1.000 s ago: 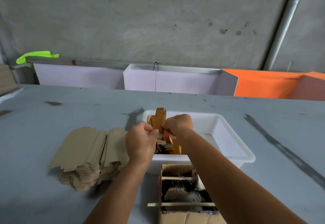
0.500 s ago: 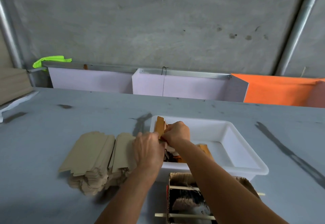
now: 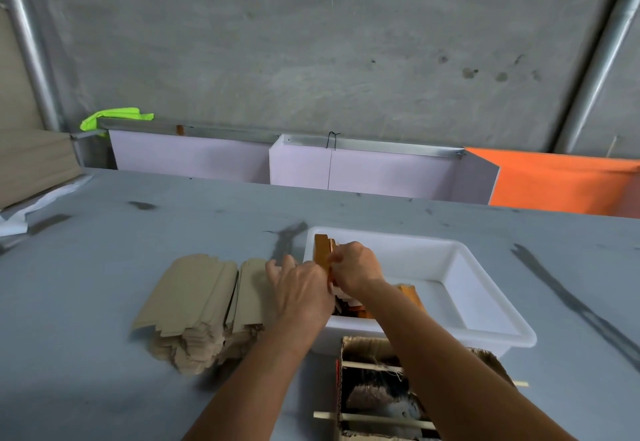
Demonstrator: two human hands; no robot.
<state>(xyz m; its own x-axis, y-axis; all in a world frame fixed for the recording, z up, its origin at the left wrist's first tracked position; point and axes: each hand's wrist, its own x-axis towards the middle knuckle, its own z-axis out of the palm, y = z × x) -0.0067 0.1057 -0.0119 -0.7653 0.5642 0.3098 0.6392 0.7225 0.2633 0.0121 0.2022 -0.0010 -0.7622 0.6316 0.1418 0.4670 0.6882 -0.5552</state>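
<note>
Right hand point(image 3: 356, 269) pinches orange-brown flat wooden piece point(image 3: 321, 250), upright against left inner wall of white plastic tub point(image 3: 398, 250). Left hand point(image 3: 301, 293) alongside, fingers spread over rim, gripping nothing. Tub's right half free; tan cardboard stack point(image 3: 194, 298) just left. Earlier left hand pinched too; piece stood higher.

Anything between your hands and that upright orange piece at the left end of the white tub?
Nothing visible. The right hand already pinches the orange piece over the white tub; the left hand lies right beside it, its grip hidden.
</note>
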